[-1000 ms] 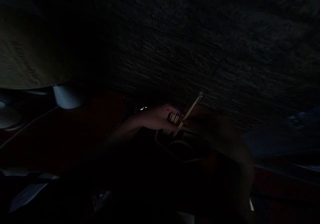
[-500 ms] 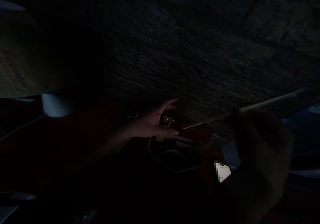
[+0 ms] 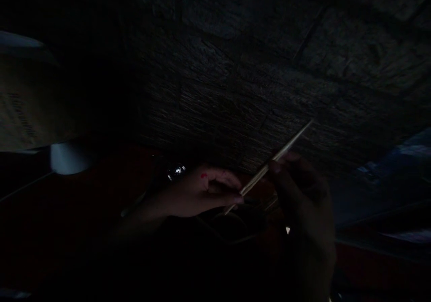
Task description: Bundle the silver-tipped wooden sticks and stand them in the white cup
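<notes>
In the dim head view, my left hand [image 3: 198, 192] has its thumb and fingers pinched around the lower end of a slim bundle of pale wooden sticks [image 3: 257, 176]. These look like skewers or chopsticks; the dark hides their exact kind and number. My right hand [image 3: 303, 199] grips the same sticks further up with thumb and fingertips. They slant up to the right between both hands, and their upper end stands free against the wall. Below my left hand lies a dark, thin-rimmed tray or dish [image 3: 232, 241], mostly lost in shadow.
A rough stone-block wall [image 3: 208, 64] rises behind. On the left stand a brown paper bag [image 3: 37, 104] with print and a pale cup-like object [image 3: 69, 158] on a reddish-brown table [image 3: 111, 172]. A shiny object [image 3: 177, 171] glints behind my left hand. Bluish packaging [image 3: 397, 158] lies at right.
My right hand has come left and down with the sticks, tilting them more steeply. My left hand, spread before, has closed on their lower end.
</notes>
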A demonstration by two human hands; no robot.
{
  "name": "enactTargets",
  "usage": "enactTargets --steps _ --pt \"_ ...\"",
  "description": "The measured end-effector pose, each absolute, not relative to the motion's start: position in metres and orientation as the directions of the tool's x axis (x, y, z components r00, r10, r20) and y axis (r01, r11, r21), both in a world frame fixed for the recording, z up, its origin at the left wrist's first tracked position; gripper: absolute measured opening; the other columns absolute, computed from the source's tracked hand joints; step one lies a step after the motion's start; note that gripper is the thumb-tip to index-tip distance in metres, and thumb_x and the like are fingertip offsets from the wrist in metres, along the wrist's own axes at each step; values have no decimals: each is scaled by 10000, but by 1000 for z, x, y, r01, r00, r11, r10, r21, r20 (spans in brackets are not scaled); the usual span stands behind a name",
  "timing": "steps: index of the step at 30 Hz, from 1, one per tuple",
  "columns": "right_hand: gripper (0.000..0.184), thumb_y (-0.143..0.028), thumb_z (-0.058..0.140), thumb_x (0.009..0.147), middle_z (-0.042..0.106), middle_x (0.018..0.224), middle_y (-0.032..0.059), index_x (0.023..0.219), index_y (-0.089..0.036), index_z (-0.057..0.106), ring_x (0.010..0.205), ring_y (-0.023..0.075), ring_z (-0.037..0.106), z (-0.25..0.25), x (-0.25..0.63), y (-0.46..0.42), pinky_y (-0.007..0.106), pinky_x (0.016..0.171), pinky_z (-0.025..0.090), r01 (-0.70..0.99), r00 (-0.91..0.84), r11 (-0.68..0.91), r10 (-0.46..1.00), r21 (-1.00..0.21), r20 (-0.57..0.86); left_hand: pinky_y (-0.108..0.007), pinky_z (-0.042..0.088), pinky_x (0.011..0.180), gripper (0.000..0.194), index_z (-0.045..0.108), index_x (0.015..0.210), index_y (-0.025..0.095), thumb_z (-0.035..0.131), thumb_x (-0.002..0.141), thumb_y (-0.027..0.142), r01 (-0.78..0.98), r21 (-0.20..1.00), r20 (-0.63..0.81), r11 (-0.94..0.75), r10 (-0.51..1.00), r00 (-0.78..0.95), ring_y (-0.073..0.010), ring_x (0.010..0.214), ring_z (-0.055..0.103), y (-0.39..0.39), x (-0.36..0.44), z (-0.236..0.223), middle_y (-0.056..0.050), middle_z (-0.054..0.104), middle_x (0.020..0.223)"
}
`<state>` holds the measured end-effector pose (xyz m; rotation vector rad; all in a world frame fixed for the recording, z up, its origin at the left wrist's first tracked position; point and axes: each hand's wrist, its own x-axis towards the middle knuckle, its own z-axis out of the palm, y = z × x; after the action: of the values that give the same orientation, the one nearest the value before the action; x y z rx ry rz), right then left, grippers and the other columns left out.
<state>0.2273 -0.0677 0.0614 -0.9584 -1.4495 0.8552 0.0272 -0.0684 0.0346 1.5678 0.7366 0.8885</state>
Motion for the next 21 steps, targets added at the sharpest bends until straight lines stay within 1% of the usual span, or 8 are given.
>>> enactTargets --steps 2,4,7,9,13,16,19,21 --pt "164 -220 717 800 720 887 -20 954 -270 691 783 113 683 60 227 -66 206 707 555 75 -132 381 920 -922 369 -251 539 795 209 658 962 147 701 797 268 -57 991 134 -122 842 523 -137 847 683 -68 27 35 -28 710 941" --pt "158 -208 719 797 726 891 -16 944 -265 704 801 114 687 59 226 -65 206 723 563 65 -238 350 915 -935 326 -254 546 775 222 648 968 153 708 792 274 -78 993 119 -91 844 524 -136 844 678 -68 27 35 -25 699 935" --pt "159 -200 724 788 726 896 -8 937 -253 705 822 126 687 57 225 -65 226 739 574 44 -319 329 899 -943 299 -268 554 748 245 641 984 158 708 792 295 -81 994 104 -73 846 524 -145 847 669 -69 27 34 -24 684 922" --pt "162 -194 741 766 720 883 -3 917 -235 700 815 130 684 55 224 -64 233 736 578 41 -317 327 900 -944 298 -275 549 756 242 638 997 154 690 807 294 -65 994 113 -92 853 509 -144 845 663 -69 27 33 -28 677 920" --pt "188 -203 761 736 709 862 11 907 -209 684 785 134 680 53 221 -60 241 713 580 41 -275 308 918 -951 286 -248 525 759 203 638 1010 150 648 839 258 -23 983 174 -184 868 466 -124 835 650 -71 30 33 -32 677 921" --pt "219 -190 765 720 703 845 10 920 -203 676 758 128 676 53 218 -58 227 677 578 61 -221 307 932 -950 287 -244 530 752 182 639 988 141 648 832 235 -18 975 207 -223 872 443 -135 873 652 -71 33 34 -45 681 957" --pt "274 -172 769 706 696 821 -6 956 -217 670 720 123 670 54 217 -56 213 612 577 66 -203 310 935 -948 291 -258 555 713 203 628 969 135 667 813 259 -22 983 175 -185 881 440 -171 922 658 -70 36 34 -62 682 969" --pt "275 -177 763 714 699 825 -4 972 -222 679 718 127 671 53 218 -55 222 611 583 71 -225 301 934 -951 279 -272 569 694 217 614 965 142 666 814 288 -33 989 146 -147 883 445 -178 908 666 -69 36 32 -61 682 967"
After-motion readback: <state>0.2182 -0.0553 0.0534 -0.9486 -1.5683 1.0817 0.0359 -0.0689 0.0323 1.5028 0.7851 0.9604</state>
